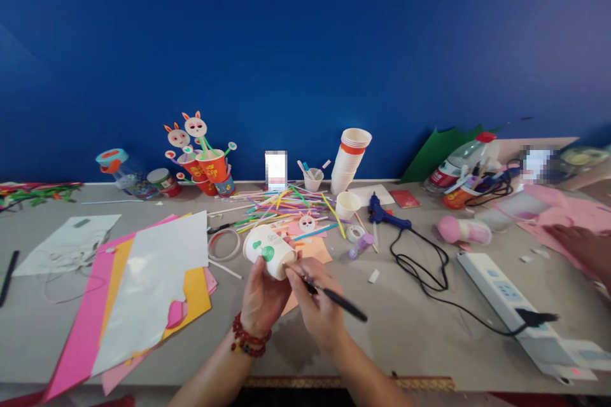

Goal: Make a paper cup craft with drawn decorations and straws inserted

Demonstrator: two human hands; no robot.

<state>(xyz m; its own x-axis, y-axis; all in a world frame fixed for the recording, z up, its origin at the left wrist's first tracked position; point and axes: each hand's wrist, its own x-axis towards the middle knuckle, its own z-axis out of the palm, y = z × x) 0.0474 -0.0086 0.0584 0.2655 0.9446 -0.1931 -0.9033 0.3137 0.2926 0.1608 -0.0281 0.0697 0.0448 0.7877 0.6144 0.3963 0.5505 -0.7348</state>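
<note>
My left hand [260,299] is wrapped round a white paper cup [265,249] with green marks, held on its side above the table. A red bead bracelet sits on that wrist. My right hand [317,302] grips a black pen [337,299], its tip touching the cup's base. Both hands hover over an orange paper sheet [317,251] near the table's front middle.
Pink, yellow and white sheets [143,280] lie at left. Coloured straws [281,206], a cup stack [351,156], bunny cup crafts [205,162], a blue glue gun [382,216] with a black cord, and a power strip [506,292] surround me. Another person's hand [582,248] rests at the right edge.
</note>
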